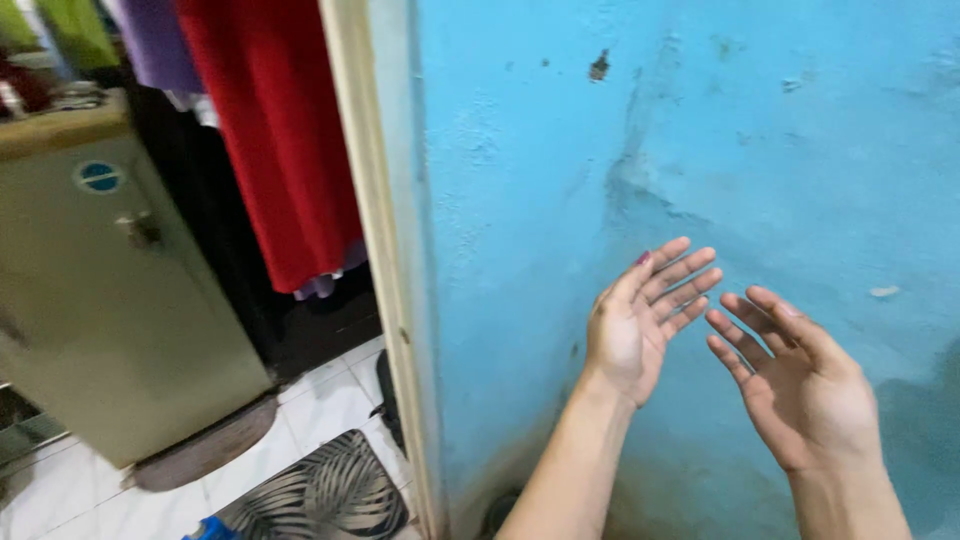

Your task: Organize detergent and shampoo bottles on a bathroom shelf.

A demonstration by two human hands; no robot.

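Note:
My left hand (640, 320) and my right hand (800, 380) are both raised in front of a blue painted wall (720, 150). Each hand is empty, palm turned inward and up, with the fingers straight and slightly apart. The fingertips of the two hands nearly meet near the middle right of the view. Neither hand touches the wall or any object.
A cream door frame (385, 260) borders the wall on the left. Beyond it hang a red cloth (275, 140) and a purple one (155, 40). An olive-green fridge (110, 300) stands on white floor tiles. A leaf-patterned mat (320, 495) lies by the doorway.

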